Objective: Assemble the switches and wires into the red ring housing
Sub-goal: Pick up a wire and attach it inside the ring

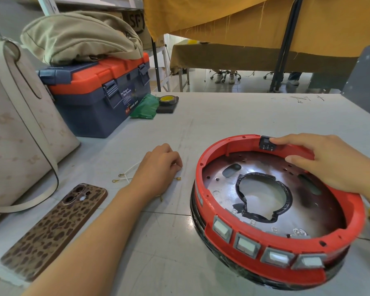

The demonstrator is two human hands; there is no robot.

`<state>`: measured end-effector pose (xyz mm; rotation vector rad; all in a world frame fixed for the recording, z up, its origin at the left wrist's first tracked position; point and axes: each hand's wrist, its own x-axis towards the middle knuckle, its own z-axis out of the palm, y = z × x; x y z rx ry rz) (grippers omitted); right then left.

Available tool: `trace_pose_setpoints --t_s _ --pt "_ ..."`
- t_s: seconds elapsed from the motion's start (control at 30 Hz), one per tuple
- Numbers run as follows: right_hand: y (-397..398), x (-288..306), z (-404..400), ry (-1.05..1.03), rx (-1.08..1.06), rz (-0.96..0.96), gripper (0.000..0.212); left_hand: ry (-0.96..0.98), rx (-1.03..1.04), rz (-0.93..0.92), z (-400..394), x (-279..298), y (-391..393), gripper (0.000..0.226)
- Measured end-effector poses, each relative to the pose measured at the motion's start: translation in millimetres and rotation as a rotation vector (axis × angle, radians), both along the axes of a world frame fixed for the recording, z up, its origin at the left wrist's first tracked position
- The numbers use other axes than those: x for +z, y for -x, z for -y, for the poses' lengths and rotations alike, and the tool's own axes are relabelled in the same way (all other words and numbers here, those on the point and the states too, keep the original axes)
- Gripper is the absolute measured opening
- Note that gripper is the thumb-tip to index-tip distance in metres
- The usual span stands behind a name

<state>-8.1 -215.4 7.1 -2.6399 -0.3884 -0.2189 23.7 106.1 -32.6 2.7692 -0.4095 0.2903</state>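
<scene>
While left grip (158, 167) pinches half-hidden wires (126, 177) | right grip (320, 159) grasps red ring housing (265, 272)

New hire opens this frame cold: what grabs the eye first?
The red ring housing at right, tilted on the grey table, with four white rocker switches along its near wall. The right hand grips its far rim beside a black switch. The left hand rests curled over white wires at centre; a leopard-print phone lies at lower left.
</scene>
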Motion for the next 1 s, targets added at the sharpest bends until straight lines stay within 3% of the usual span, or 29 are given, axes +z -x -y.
trace_pose_setpoints --t_s 0.13,0.43,0.7,1.0 --pt "-1 -1 1 -0.001 0.001 -0.003 0.046 0.052 -0.007 0.037 -2 3 0 0.009" --pt "-2 -2 1 0.011 -0.007 0.001 0.045 -0.05 0.009 0.043 -9 -1 -5 0.02" --pt "-2 -2 1 0.001 -0.006 0.01 0.046 -0.06 -0.007 0.076 -3 -5 -5 0.011" --pt "-3 -2 2 -0.001 0.004 0.015 0.047 0.139 -0.032 0.142 -7 6 -2 0.009"
